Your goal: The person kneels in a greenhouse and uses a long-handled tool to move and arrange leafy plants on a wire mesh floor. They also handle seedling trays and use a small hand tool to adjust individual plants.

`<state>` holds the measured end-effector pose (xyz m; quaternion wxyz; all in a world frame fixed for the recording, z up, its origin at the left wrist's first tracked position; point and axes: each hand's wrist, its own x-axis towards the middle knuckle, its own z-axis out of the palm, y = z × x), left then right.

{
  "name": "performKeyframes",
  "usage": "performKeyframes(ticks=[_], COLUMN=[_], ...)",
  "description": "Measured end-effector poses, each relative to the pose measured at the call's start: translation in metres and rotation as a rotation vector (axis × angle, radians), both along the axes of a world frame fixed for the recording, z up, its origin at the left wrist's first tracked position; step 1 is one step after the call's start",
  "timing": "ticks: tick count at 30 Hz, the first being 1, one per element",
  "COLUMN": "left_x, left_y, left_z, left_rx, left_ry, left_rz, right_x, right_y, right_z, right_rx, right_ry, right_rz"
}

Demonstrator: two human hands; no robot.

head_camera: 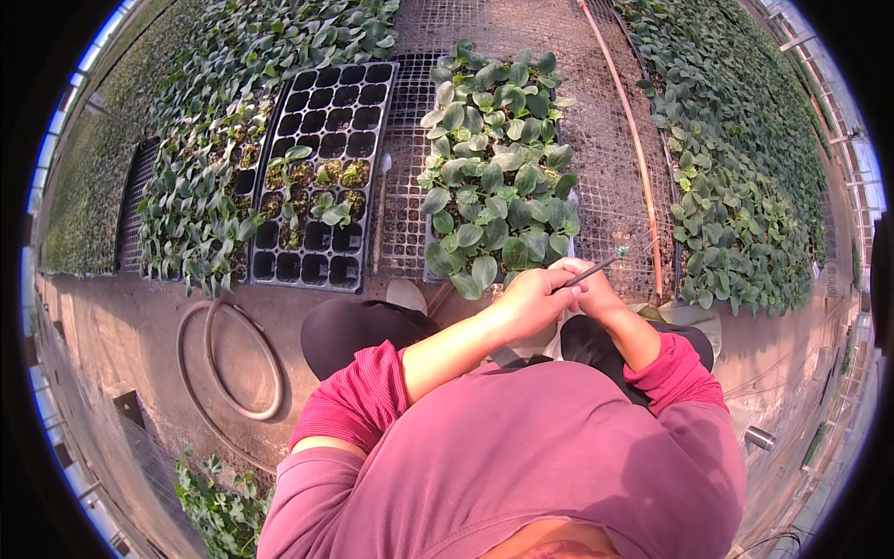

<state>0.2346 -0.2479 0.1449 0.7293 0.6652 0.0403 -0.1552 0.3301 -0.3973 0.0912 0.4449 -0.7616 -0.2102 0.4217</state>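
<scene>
My left hand (534, 300) grips a thin dark rod (594, 270) between thumb and fingers. The rod slants up to the right, with a small green piece near its fine, pale tip. Pressed close beside the left hand is my right hand (590, 285), its fingers partly hidden; whether it holds anything cannot be told. Just beyond both hands stands a tray of broad-leaved seedlings (496, 175), its leaves covering most of the cells. To the left lies a black plastic cell tray (318, 251), with bare cells and a few rows holding soil and small seedlings.
More seedlings (202, 182) crowd the left bench, and a dense bed of seedlings (740, 161) fills the right. An orange pipe (632, 140) runs along the mesh bench (594, 154). A coiled hose (279, 391) lies on the floor at left. Leafy plants (223, 506) grow behind it.
</scene>
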Motion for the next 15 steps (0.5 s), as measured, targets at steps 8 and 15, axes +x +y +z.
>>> performKeyframes(ticks=[8, 15], left_x=[0.008, 0.016], left_y=[0.012, 0.013], left_z=[0.008, -0.002], left_rx=[-0.146, -0.195], left_ry=[0.134, 0.062], left_rz=[-0.058, -0.126], right_x=[0.056, 0.027], right_y=[0.056, 0.048], right_z=[0.005, -0.020], right_rx=[0.020, -0.059], right_ry=[-1.079, -0.856], right_rz=[0.224, 0.506])
